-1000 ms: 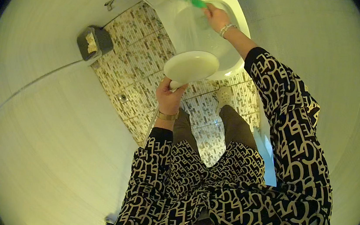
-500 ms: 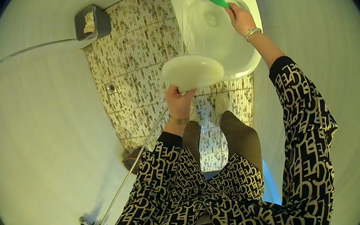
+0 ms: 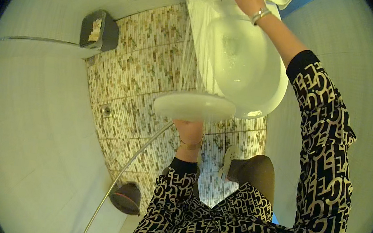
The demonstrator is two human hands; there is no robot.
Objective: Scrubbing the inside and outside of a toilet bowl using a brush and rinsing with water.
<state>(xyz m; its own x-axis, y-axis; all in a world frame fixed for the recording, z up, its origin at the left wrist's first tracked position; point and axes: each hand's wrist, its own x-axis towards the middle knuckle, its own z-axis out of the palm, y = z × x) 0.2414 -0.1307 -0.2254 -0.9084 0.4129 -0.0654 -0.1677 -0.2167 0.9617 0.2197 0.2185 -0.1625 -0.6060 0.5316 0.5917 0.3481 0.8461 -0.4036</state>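
Trailing hose [image 3: 129, 160]: lower left, curving, probably giving the shower head [image 3: 194, 108] reach.
Left hand [image 3: 188, 132]: centre, gripping the shower head, fingers mostly hidden; tilted, presumably aiming water jets [image 3: 194, 49] forward.
Toilet [image 3: 277, 87]: upper right of centre, beside the jets.
Right hand [image 3: 250, 2]: top edge; fingers cropped, grip unclear.

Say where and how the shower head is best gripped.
The shower head is probably best gripped behind its broad disc, where the left hand is, coming from the wearer's side: the far face is spraying, and the disc looks too wide to grasp.
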